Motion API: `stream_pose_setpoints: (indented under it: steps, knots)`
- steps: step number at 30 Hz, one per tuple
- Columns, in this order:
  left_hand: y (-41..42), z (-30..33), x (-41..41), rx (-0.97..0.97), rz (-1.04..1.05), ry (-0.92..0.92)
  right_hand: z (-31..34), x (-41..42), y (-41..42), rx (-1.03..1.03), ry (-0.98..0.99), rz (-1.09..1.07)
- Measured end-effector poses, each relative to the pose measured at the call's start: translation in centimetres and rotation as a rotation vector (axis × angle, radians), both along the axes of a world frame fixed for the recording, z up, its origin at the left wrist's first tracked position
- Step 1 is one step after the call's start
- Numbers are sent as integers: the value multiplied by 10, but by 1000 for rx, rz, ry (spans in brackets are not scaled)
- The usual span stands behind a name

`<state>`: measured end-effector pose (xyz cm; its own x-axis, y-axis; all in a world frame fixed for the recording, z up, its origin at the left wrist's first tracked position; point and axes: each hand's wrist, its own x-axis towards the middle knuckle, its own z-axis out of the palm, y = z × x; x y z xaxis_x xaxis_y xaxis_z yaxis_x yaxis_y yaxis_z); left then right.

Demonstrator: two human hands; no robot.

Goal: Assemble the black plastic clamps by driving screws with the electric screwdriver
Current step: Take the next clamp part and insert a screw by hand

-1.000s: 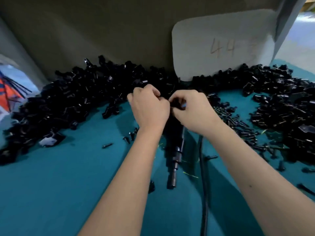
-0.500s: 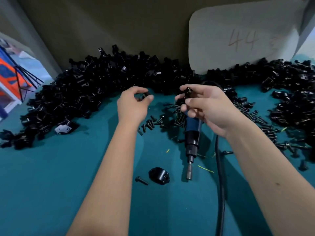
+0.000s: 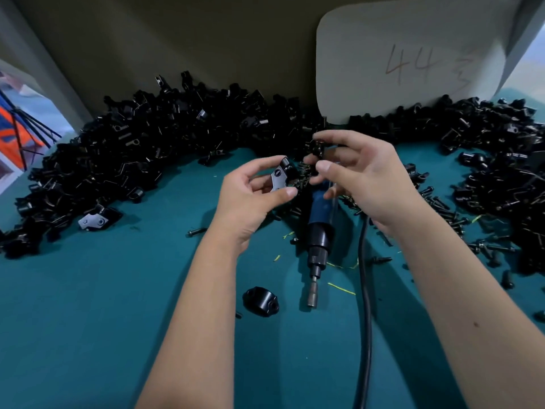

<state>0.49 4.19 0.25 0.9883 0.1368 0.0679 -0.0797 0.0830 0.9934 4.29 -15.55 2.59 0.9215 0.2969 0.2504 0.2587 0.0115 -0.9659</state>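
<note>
My left hand [image 3: 250,196] pinches a black clamp part [image 3: 281,175] with a shiny flat face between thumb and fingers. My right hand [image 3: 362,178] holds a small black piece [image 3: 318,147] at its fingertips, just right of the left hand. The electric screwdriver [image 3: 318,231], blue body and black nose, hangs under my right hand with its bit pointing toward me; whether the lower fingers grip it is hidden. Its black cable [image 3: 364,305] runs down along my right forearm. A black clamp half [image 3: 261,301] lies on the teal table [image 3: 88,320] near the bit.
A long heap of black clamp parts [image 3: 147,149] curves along the back, with another heap [image 3: 501,178] at the right. Loose screws [image 3: 442,208] lie scattered right of my hands. A white board [image 3: 398,54] marked 44 leans on the back wall.
The left hand has taken up a clamp part with a shiny face. The right hand's fingers have spread, and its small black piece now sits higher at the fingertips.
</note>
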Motion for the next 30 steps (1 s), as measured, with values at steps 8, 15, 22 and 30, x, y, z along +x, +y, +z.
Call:
stream_pose_setpoints:
  steps: [8,15,22,30]
  knots:
    - [1,-1,3,8,-45,35,-5,4,-2,-355,-260,-62]
    - [-2,-1,3,-21,-76,9,-8,6,0,-251,-243,-63]
    - [-5,1,4,-207,-125,-2,-9,8,4,-181,-236,-14]
    - [-2,5,2,-382,-127,-58,-11,7,14,-35,-198,7]
